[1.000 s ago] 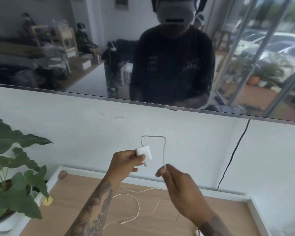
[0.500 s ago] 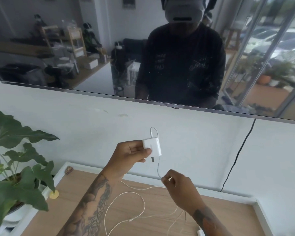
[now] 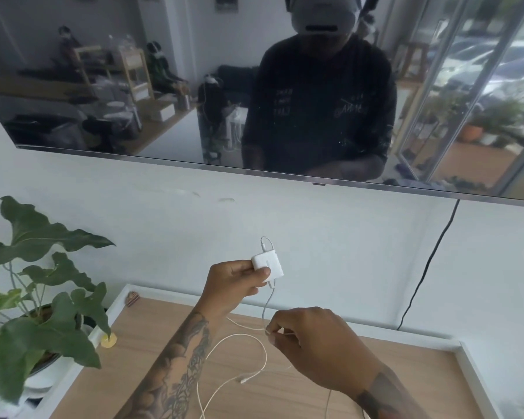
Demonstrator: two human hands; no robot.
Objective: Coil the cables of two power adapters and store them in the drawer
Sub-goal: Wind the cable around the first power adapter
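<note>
Power adapter (image 3: 268,265), small and white, sits in the middle of the frame, up off the tabletop (image 3: 390,373). I have my left hand (image 3: 235,282) clamped on it, thumb on its front face and fingers behind. Its thin white cable (image 3: 265,309) comes out at the top in a tiny bend, runs over the block, and drops down toward my right hand (image 3: 312,346). That hand is lower and to the right, with its fingertips (image 3: 271,335) pinched together on the cable.

Below the pinch, the rest of the cable lies loose on the wooden tabletop in one big floppy loop. Its plug end (image 3: 243,380) lies flat near the bottom middle of the frame. More white cable runs off the bottom edge, and I cannot tell where it ends.

I think I am at the start of coiling the first cable. Hardly any of it looks wrapped yet. I see no second adapter and no drawer from here, so most of the job is left.

Next, I think the right hand should carry the cable up and around the block, one turn at a time. It should let the cable slide through the pinch so the loose loop does not knot. The left hand must keep the block steady.

A leafy plant (image 3: 37,297) fills the left side, well apart from my hands.
</note>
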